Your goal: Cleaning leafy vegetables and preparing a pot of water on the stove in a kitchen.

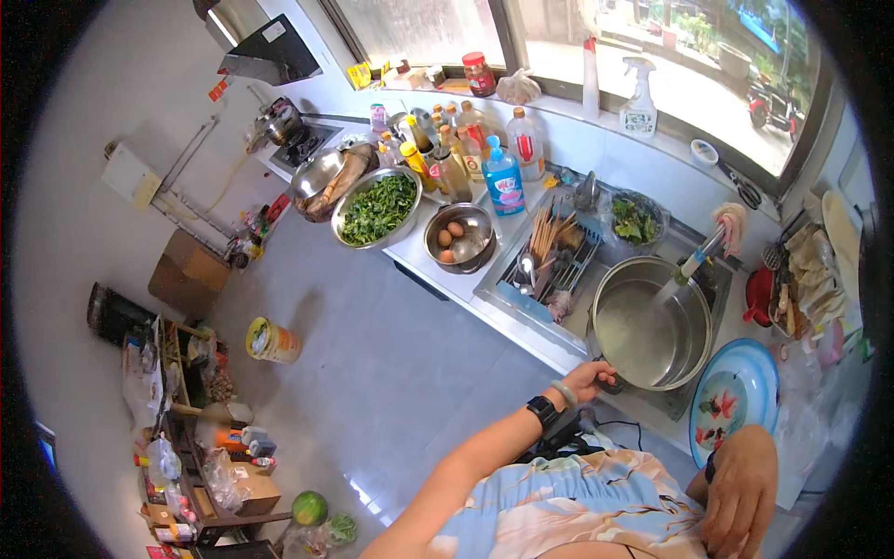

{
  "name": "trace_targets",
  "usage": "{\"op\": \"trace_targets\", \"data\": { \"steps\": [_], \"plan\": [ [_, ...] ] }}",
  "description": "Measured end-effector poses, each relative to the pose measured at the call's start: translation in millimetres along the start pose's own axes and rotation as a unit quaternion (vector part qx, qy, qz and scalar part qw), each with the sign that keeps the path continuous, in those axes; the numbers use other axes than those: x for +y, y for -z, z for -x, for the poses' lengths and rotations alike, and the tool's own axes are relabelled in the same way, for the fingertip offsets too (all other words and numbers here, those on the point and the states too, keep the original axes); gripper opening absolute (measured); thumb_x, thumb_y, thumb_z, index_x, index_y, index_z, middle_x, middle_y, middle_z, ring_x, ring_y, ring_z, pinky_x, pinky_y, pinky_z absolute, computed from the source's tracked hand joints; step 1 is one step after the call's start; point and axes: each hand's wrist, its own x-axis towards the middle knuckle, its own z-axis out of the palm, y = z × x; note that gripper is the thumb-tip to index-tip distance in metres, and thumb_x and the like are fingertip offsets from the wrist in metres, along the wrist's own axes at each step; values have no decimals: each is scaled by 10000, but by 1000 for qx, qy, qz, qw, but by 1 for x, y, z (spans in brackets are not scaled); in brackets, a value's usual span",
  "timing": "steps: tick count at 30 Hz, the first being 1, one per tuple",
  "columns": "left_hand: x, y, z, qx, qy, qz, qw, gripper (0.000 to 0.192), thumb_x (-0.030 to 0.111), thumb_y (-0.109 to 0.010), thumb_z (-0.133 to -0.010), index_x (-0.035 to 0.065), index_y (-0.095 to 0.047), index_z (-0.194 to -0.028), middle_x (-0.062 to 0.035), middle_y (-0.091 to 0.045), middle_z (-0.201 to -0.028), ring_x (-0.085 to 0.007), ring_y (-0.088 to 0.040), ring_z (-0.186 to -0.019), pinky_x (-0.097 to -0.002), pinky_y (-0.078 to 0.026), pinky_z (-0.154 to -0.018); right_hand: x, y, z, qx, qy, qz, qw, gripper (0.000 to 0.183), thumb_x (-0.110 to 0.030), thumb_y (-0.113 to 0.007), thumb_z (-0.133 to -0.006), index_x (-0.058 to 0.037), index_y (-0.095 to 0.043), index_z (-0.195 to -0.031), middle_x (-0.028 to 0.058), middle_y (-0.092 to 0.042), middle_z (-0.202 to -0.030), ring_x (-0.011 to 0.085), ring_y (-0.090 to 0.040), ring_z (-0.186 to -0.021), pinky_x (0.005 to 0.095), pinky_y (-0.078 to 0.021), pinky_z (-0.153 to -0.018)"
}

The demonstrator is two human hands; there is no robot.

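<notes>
A large stainless steel pot (pixel 614 328) stands in the sink below the tap (pixel 688 269), and water runs from the spout into it. My left hand (pixel 592 381) grips the dark side handle at the pot's near edge. A watch and a pale bangle are on that wrist. My right hand (pixel 742 482) hangs beside my body, close to the patterned clothing (pixel 573 496), with its fingers pointing down and its palm hidden. Just beyond it lies a blue-rimmed enamel basin (pixel 767 377) decorated with red fish.
Left of the pot, a drying rack (pixel 580 269) holds chopsticks and spoons. A steel pot (pixel 461 262) contains several eggs; a steel bowl (pixel 339 225) holds chopped greens (pixel 380 209). A blue pump bottle (pixel 504 178) stands behind. Scissors (pixel 742 187) lie by the window. A bucket (pixel 279 342) stands on the floor.
</notes>
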Motion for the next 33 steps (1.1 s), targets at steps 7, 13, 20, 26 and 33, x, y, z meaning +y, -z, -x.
{"op": "trace_targets", "data": {
  "steps": [7, 13, 20, 26, 33],
  "plan": [
    [-17, 30, -28, -52, -33, 35, 998, 56, 37, -541, -829, -7, -572, -845, -22, -557, -664, -91, -520, -588, -207, -439, -574, 2, -17, 9, -57, 11, -95, 994, 365, -39, -227, -962, 196, -471, -1097, 345, -492, -1073, 442, -504, -1004, 464, -420, -902],
    [-6, 9, -10, -36, -17, 40, 998, 9, 23, -569, -796, 21, -574, -803, -18, -542, -644, -133, -503, -584, -270, -448, -686, 6, 6, -21, 58, 30, -29, 997, 263, -134, -437, -948, 35, -625, -1022, 172, -606, -976, 257, -583, -855, 313, -477, -770],
    [-7, 14, -18, -11, -35, 8, 999, 40, 43, -557, -807, 14, -580, -789, -24, -540, -638, -136, -508, -603, -266, -439, -696, 1, 4, -14, 6, -5, -22, 1000, 283, -177, -462, -945, 41, -617, -1037, 173, -614, -973, 257, -592, -889, 309, -479, -787],
    [-10, 24, -24, -52, -38, 16, 998, 62, 55, -577, -818, 19, -573, -869, -8, -588, -688, -106, -569, -586, -221, -486, -611, 3, 2, -17, 40, 12, -21, 999, 300, -191, -453, -948, 38, -618, -1049, 178, -620, -985, 255, -595, -887, 309, -478, -781],
    [-13, 18, -26, -43, -26, 18, 999, 68, 34, -559, -827, 18, -565, -893, -3, -563, -701, -89, -528, -586, -228, -475, -639, -4, -8, -11, 53, 14, 11, 998, 319, -222, -488, -937, 37, -616, -1071, 178, -619, -1013, 255, -593, -904, 318, -477, -808]
  ]
}}
